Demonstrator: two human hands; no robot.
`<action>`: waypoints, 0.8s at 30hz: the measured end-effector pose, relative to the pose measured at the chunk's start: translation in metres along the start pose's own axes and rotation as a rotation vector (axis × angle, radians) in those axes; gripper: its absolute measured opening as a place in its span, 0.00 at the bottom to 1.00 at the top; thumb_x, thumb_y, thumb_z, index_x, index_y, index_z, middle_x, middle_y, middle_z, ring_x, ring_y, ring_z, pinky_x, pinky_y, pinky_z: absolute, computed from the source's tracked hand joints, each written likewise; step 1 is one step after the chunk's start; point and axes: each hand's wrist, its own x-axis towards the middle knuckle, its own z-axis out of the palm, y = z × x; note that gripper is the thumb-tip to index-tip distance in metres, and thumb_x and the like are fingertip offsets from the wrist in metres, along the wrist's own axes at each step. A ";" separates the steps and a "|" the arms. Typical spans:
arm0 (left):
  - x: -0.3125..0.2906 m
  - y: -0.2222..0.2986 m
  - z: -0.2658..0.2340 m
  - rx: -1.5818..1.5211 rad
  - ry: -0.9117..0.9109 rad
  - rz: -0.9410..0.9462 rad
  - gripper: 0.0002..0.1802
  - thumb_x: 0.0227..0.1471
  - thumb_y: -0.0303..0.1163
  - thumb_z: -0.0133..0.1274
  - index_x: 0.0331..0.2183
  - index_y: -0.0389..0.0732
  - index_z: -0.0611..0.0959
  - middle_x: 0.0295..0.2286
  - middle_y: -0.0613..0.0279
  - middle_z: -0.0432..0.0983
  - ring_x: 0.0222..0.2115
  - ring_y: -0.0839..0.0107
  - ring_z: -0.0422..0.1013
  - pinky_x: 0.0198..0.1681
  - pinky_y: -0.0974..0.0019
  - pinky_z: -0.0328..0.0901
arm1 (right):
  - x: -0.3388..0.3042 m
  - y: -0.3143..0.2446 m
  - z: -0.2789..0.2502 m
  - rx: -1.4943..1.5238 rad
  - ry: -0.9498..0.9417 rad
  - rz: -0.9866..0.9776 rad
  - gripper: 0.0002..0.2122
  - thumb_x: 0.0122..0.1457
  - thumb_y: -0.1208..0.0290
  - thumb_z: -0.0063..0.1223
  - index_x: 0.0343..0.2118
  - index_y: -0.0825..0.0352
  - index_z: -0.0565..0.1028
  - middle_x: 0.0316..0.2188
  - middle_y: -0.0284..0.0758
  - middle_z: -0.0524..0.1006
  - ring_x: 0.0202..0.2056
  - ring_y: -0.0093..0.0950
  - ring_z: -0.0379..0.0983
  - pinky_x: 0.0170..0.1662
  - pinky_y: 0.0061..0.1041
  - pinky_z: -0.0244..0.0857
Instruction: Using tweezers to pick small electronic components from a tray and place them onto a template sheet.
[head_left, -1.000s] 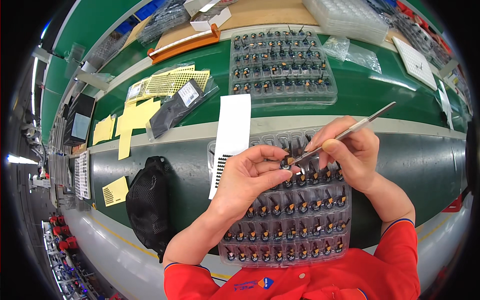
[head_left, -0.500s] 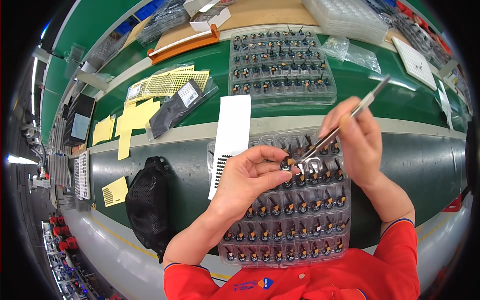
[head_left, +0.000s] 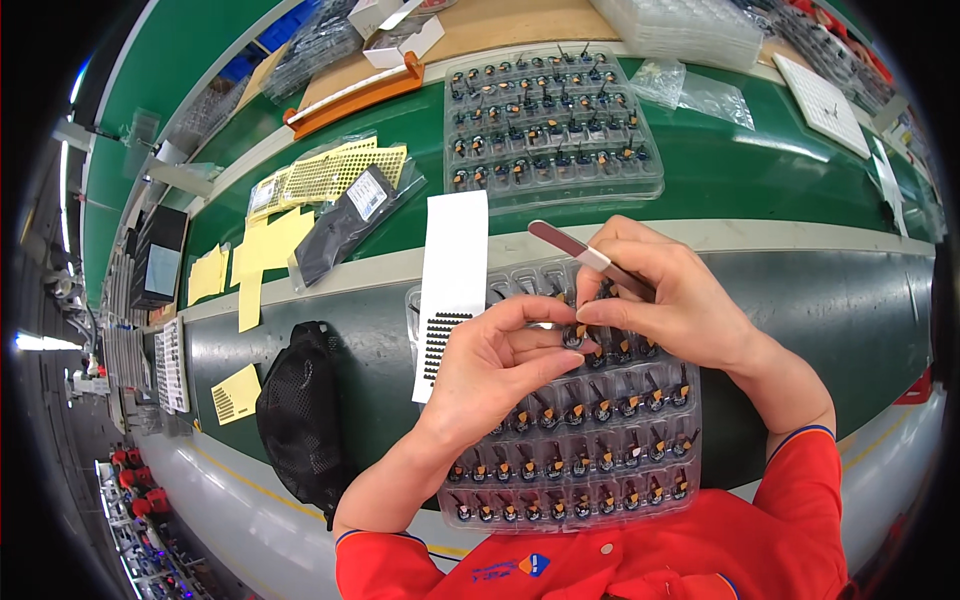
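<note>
My left hand [head_left: 485, 365] pinches a small round black component with an orange patch [head_left: 575, 336] between thumb and fingers. Tucked into my right hand [head_left: 685, 300] is a pair of metal tweezers [head_left: 572, 240], its broad end pointing up and left. The thumb and forefinger of that hand come together at the component's upper side; whether they grip it too is hard to see. Beneath both hands lies a clear plastic tray [head_left: 690, 505] with rows of similar components. A white strip [head_left: 455, 250] bearing rows of small black pieces lies beside the left hand.
A second filled clear tray [head_left: 640, 188] stands farther back. Left of it are yellow sticker sheets [head_left: 270, 240], a black bagged packet [head_left: 340, 225] and an orange-edged bar [head_left: 355, 100]. A black mesh bag [head_left: 300, 420] sits at the bench's left front edge.
My right hand has come down and left to meet the left hand. The tweezers have swung from pointing at the component to lying back in the palm. The left hand stays put.
</note>
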 end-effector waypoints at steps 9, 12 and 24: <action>-0.019 0.031 -0.003 0.256 0.299 0.454 0.18 0.49 0.20 0.46 0.45 0.29 0.69 0.43 0.50 0.69 0.42 0.61 0.70 0.42 0.68 0.66 | 0.006 -0.002 -0.017 0.069 0.051 0.258 0.03 0.49 0.77 0.54 0.25 0.68 0.71 0.20 0.26 0.71 0.22 0.13 0.62 0.26 0.15 0.56; -0.006 0.033 -0.035 0.392 0.420 0.564 0.18 0.51 0.23 0.45 0.46 0.30 0.69 0.45 0.52 0.68 0.43 0.65 0.68 0.43 0.69 0.64 | 0.007 0.000 -0.014 -0.064 0.030 0.228 0.04 0.49 0.77 0.53 0.26 0.69 0.71 0.19 0.28 0.72 0.22 0.14 0.64 0.27 0.15 0.58; 0.026 0.000 -0.074 0.256 0.471 0.250 0.23 0.51 0.27 0.48 0.49 0.33 0.64 0.42 0.54 0.70 0.37 0.76 0.69 0.37 0.74 0.65 | 0.001 0.002 0.006 -0.294 0.047 0.147 0.05 0.48 0.78 0.54 0.28 0.69 0.71 0.22 0.38 0.75 0.25 0.30 0.75 0.27 0.25 0.64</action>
